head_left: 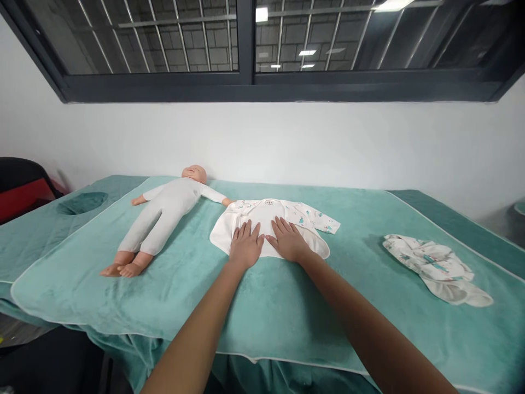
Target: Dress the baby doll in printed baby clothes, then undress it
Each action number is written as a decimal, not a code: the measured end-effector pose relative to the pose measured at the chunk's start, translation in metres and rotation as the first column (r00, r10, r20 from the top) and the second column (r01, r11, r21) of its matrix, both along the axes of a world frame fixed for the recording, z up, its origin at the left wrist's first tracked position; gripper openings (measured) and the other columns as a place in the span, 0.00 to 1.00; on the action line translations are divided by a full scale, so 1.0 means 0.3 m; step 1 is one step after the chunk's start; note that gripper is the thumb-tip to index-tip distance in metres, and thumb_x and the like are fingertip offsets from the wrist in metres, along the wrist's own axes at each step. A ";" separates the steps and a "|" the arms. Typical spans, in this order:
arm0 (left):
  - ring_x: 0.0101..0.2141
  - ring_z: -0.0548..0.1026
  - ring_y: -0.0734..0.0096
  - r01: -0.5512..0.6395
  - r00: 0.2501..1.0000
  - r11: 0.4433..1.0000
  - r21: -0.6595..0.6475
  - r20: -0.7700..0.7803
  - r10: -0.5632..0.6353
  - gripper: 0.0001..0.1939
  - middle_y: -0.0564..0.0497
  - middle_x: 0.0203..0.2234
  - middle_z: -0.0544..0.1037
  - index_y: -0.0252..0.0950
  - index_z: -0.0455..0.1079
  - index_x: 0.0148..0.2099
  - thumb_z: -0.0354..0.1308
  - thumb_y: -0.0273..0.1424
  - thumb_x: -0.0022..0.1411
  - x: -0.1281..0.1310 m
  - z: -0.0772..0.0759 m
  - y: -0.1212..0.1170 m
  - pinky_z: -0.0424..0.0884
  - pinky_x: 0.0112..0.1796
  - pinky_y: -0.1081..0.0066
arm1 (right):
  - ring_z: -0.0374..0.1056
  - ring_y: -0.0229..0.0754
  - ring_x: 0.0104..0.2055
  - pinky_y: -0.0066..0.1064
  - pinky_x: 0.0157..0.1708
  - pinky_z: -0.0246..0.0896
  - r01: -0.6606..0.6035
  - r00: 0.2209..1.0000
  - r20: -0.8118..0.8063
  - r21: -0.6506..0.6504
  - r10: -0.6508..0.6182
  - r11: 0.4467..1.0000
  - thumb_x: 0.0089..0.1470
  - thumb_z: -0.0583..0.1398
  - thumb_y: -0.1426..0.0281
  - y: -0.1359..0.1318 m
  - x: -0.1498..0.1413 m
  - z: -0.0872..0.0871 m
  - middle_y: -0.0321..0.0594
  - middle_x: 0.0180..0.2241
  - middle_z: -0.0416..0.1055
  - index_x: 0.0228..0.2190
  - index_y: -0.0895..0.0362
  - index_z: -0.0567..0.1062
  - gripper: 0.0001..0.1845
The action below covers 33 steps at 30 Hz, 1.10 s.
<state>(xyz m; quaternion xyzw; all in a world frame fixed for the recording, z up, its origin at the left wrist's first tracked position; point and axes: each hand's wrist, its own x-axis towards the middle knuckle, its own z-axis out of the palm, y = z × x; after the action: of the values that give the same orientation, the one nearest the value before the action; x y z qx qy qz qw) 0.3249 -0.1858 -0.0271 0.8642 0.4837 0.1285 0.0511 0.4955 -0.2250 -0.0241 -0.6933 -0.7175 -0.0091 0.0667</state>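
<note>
A small white baby shirt (268,213) with a printed sleeve lies opened out on the green blanket. My left hand (246,244) rests flat on its left part, fingers spread. Flat on the right part lies my right hand (288,239), its fingers also apart. The shirt's right sleeve stretches out to the side; its left sleeve does not show plainly. A baby doll (168,210) in a white suit lies on its back to the left, and its hand reaches the shirt's upper left edge. Farther right sits a crumpled printed baby garment (435,265).
The green blanket (287,306) covers a padded bed, whose face hole (82,203) shows at the left. Behind it rises a white wall (262,142) with a barred window above. A red and black chair (27,189) stands at the far left.
</note>
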 end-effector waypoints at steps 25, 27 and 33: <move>0.66 0.51 0.57 0.078 0.995 0.996 0.037 0.058 -0.080 0.28 0.45 0.67 0.53 0.36 0.53 0.68 0.37 0.40 0.71 -0.064 -0.014 -0.136 0.50 0.63 0.53 | 0.37 0.52 0.70 0.47 0.66 0.36 -0.052 0.999 -0.002 0.028 0.052 0.998 0.65 0.40 0.54 -0.092 -0.058 0.015 0.53 0.68 0.42 0.65 0.67 0.53 0.37; 0.65 0.54 0.58 0.126 0.985 0.990 0.055 0.108 -0.132 0.27 0.44 0.66 0.57 0.35 0.55 0.67 0.39 0.38 0.70 -0.095 -0.013 -0.171 0.53 0.62 0.54 | 0.37 0.51 0.70 0.45 0.66 0.36 -0.073 0.997 -0.015 0.035 0.073 0.997 0.65 0.40 0.55 -0.117 -0.072 0.018 0.52 0.68 0.42 0.65 0.67 0.53 0.36; 0.47 0.74 0.63 -0.007 0.876 0.992 0.124 0.480 -0.054 0.17 0.46 0.45 0.78 0.39 0.74 0.49 0.45 0.32 0.66 -0.243 0.079 -0.051 0.69 0.50 0.62 | 0.36 0.47 0.70 0.42 0.66 0.37 -0.059 0.985 -0.167 -0.034 0.053 0.998 0.64 0.40 0.51 -0.098 -0.112 0.048 0.49 0.68 0.42 0.64 0.64 0.55 0.38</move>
<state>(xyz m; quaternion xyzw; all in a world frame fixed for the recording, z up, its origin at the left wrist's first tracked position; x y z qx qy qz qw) 0.2520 -0.2010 -0.0034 0.8123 0.4363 0.3684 0.1188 0.4618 -0.2545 -0.0099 -0.6724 -0.7286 0.0645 0.1131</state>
